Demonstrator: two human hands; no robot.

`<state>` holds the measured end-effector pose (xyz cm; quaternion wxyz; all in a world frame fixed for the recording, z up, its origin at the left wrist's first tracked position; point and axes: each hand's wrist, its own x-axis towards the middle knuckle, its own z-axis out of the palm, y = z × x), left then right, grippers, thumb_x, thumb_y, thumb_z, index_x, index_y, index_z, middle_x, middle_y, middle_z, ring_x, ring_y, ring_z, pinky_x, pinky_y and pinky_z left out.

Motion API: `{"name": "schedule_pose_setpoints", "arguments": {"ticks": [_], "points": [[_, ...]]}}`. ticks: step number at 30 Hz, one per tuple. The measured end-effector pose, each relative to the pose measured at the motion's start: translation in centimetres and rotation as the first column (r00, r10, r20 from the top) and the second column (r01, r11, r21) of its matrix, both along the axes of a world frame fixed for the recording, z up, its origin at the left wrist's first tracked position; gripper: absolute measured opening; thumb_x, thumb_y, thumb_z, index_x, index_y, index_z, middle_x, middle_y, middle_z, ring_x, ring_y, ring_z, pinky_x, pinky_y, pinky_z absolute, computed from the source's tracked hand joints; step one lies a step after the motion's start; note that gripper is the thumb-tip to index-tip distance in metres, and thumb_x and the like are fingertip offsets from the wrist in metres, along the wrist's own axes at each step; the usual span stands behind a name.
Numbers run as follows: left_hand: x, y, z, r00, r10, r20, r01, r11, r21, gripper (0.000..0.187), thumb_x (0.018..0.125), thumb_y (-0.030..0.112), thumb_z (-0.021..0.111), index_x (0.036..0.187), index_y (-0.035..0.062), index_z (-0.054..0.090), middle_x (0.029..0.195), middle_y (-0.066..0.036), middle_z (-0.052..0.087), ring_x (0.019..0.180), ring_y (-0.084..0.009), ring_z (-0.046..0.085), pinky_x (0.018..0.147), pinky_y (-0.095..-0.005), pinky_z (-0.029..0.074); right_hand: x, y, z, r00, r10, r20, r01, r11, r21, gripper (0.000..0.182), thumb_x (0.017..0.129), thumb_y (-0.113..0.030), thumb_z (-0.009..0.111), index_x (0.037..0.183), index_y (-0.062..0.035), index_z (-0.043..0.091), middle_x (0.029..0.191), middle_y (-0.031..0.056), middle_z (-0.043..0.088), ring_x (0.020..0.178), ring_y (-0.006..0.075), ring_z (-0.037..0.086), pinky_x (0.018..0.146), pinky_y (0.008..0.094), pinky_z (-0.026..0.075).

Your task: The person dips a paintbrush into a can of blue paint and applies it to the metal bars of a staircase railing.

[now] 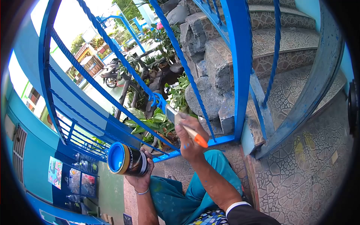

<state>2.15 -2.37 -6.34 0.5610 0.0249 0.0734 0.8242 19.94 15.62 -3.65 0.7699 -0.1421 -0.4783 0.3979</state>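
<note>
My left hand (143, 180) is wrapped round a black paint can (135, 162) with a gold band, tilted so its open top shows blue paint (116, 157). In my right hand (190, 138) is a paintbrush (195, 135) with a pale wooden handle and an orange end. Its bristles point up and away, right by the scrollwork (159, 102) on a twisted bar of the blue metal railing (240, 75). Blue specks of paint mark my right hand. The can sits lower and left of the brush, in front of the railing bars.
Stone-patterned steps (281, 45) rise at the upper right behind the railing. A curved grey rail (315, 93) with blue smears stands at right. Rocks (206, 97) and leafy plants (153, 122) lie beyond the bars. At lower left is a rack (80, 182) with bottles.
</note>
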Motion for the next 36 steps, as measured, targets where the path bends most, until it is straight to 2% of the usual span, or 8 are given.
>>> {"name": "schedule_pose_setpoints", "arguments": {"ticks": [4, 12, 16, 19, 24, 27, 29, 36], "points": [[0.0, 0.1, -0.1, 0.993, 0.001, -0.118, 0.003, 0.999, 0.035, 0.099, 0.095, 0.054, 0.072, 0.16, -0.0115, 0.036, 0.15, -0.024, 0.05, 0.145, -0.0376, 0.043, 0.119, -0.0524, 0.042, 1.2, -1.4, -2.4, 0.988, 0.138, 0.065, -0.136, 0.99, -0.025, 0.018, 0.096, -0.005, 0.077, 0.11, 0.0021, 0.069, 0.119, 0.0249, 0.075, 0.113, 0.0297, 0.074, 0.099, 0.0403, 0.058], [0.1, -0.2, 0.0, 1.0, -0.01, -0.016, 0.011, 0.999, 0.043, 0.102, 0.09, 0.065, 0.072, 0.158, -0.0047, 0.041, 0.154, -0.023, 0.05, 0.144, -0.0399, 0.044, 0.117, -0.058, 0.043, 1.0, 2.5, 6.6, 0.988, -0.083, -0.134, 0.102, 0.984, 0.144, 0.018, 0.098, 0.0, 0.076, 0.114, 0.0025, 0.069, 0.122, 0.0255, 0.074, 0.115, 0.0328, 0.075, 0.098, 0.0421, 0.061], [0.2, -0.1, 0.3, 1.0, -0.014, -0.01, 0.015, 0.999, 0.037, 0.098, 0.091, 0.065, 0.069, 0.156, -0.0039, 0.044, 0.152, -0.024, 0.052, 0.142, -0.041, 0.046, 0.115, -0.058, 0.044, 0.4, 3.8, 9.9, 0.995, -0.089, 0.046, 0.076, 0.971, 0.225, 0.017, 0.096, 0.001, 0.077, 0.112, 0.0028, 0.072, 0.119, 0.0222, 0.077, 0.109, 0.0263, 0.075, 0.096, 0.0363, 0.06], [0.2, -0.1, 0.8, 0.999, -0.031, -0.019, 0.032, 0.998, 0.058, 0.095, 0.092, 0.065, 0.068, 0.154, -0.0042, 0.046, 0.151, -0.024, 0.053, 0.14, -0.0416, 0.047, 0.114, -0.0585, 0.045, 1.9, 3.7, 9.1, 0.969, -0.069, 0.237, 0.023, 0.981, 0.193, 0.015, 0.089, 0.002, 0.078, 0.104, 0.0027, 0.076, 0.106, 0.0212, 0.079, 0.101, 0.0316, 0.079, 0.089, 0.0378, 0.062], [0.2, -0.2, 0.8, 0.999, -0.034, -0.024, 0.036, 0.997, 0.061, 0.093, 0.093, 0.064, 0.065, 0.153, -0.0047, 0.048, 0.151, -0.024, 0.053, 0.14, -0.0426, 0.048, 0.113, -0.0593, 0.046, 3.8, 2.6, 9.2, 0.987, 0.091, 0.133, -0.086, 0.995, -0.047, 0.012, 0.09, 0.0, 0.077, 0.102, 0.0009, 0.078, 0.106, 0.0173, 0.08, 0.101, 0.0259, 0.079, 0.09, 0.0373, 0.062], [0.3, -0.1, 0.7, 0.999, -0.032, -0.019, 0.033, 0.999, 0.031, 0.093, 0.093, 0.064, 0.064, 0.152, -0.0056, 0.048, 0.151, -0.024, 0.053, 0.139, -0.0426, 0.048, 0.113, -0.0594, 0.046, 2.5, 4.5, 9.7, 0.982, -0.079, 0.169, 0.059, 0.991, 0.12, 0.012, 0.093, -0.002, 0.078, 0.104, 0.0001, 0.077, 0.108, 0.0173, 0.08, 0.102, 0.0259, 0.079, 0.09, 0.0366, 0.062], [0.3, -0.2, 0.9, 1.0, -0.022, -0.02, 0.022, 1.0, 0.01, 0.094, 0.093, 0.065, 0.064, 0.152, -0.0063, 0.048, 0.151, -0.025, 0.053, 0.139, -0.0425, 0.048, 0.114, -0.0592, 0.046, 2.4, 4.6, 9.1, 0.974, 0.053, 0.22, -0.083, 0.988, 0.129, 0.012, 0.093, -0.001, 0.078, 0.104, 0.0006, 0.076, 0.108, 0.017, 0.08, 0.102, 0.0292, 0.079, 0.09, 0.0382, 0.062], [0.3, -0.1, 0.8, 0.999, -0.016, -0.028, 0.017, 1.0, 0.025, 0.101, 0.092, 0.068, 0.067, 0.155, -0.0072, 0.043, 0.15, -0.025, 0.051, 0.139, -0.0414, 0.047, 0.114, -0.0586, 0.045, 5.4, 2.8, 7.4, 0.962, -0.026, 0.272, -0.02, 0.986, 0.165, 0.014, 0.09, 0.001, 0.077, 0.104, 0.0016, 0.077, 0.106, 0.0186, 0.08, 0.099, 0.0287, 0.08, 0.085, 0.0387, 0.063]]}}
